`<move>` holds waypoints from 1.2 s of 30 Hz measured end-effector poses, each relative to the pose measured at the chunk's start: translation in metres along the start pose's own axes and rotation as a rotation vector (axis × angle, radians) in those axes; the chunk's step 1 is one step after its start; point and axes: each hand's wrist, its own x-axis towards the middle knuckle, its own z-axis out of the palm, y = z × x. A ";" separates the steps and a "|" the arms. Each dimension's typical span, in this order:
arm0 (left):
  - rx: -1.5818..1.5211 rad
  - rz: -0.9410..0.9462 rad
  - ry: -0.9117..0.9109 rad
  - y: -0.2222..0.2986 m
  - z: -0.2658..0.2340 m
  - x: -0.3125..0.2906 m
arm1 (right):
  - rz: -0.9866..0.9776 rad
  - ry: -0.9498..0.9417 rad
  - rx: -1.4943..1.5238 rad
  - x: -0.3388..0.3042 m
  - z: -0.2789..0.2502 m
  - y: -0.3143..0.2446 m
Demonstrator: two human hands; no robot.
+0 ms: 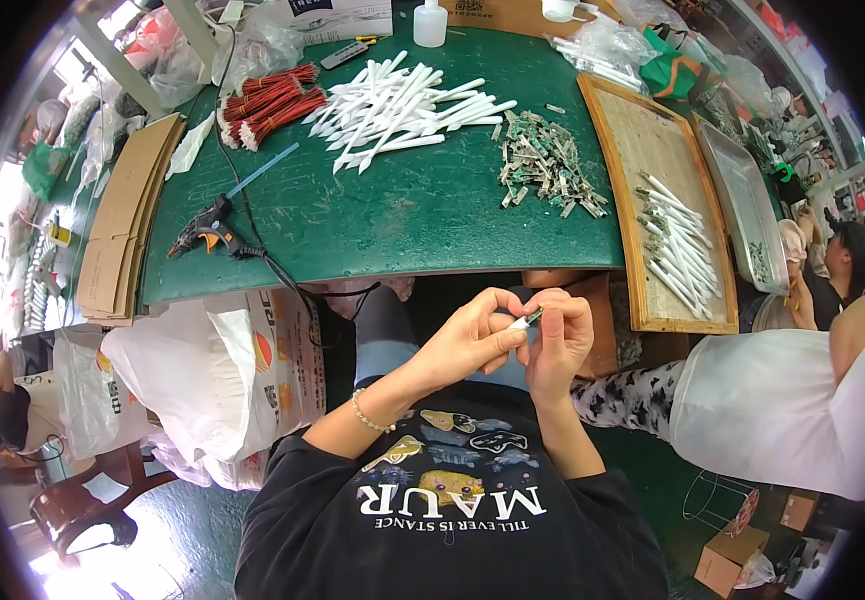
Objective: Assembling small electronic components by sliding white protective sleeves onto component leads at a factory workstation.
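Both of my hands meet in front of my body, just off the table's near edge. My left hand (pixel 475 338) is closed on a white plastic tube (pixel 522 323), of which only a short end shows between the fingers. My right hand (pixel 563 338) pinches a small green circuit board (pixel 535 315) at that tube end. Whether the board sits inside the tube or only touches it, I cannot tell. On the table lie a heap of white tubes with pointed tips (pixel 393 105) and, to its right, a pile of small circuit boards (pixel 548 165).
A glue gun (pixel 215 232) with a trailing cable lies on the green table (pixel 373 225). Red wire bundles (pixel 271 105) and a white bottle (pixel 431 24) stand farther back. At right is a wood-framed tray (pixel 643 322) holding white tubes; beyond it, a metal tray (pixel 728 165) and a seated person.
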 end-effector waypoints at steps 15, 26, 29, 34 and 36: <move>0.162 -0.034 0.102 -0.010 0.015 -0.009 | -0.075 0.151 -0.072 -0.008 0.008 0.002; 0.089 -0.035 0.120 -0.009 0.020 -0.008 | -0.070 0.119 -0.048 -0.010 0.008 -0.001; 0.149 0.015 0.161 -0.007 0.017 -0.002 | -0.023 0.029 0.033 -0.008 -0.001 0.005; 0.233 0.053 0.255 -0.001 0.017 0.001 | -0.014 -0.042 -0.043 0.000 -0.001 -0.003; 0.356 0.150 0.312 -0.007 0.014 0.001 | -0.119 -0.050 -0.237 0.003 -0.003 -0.006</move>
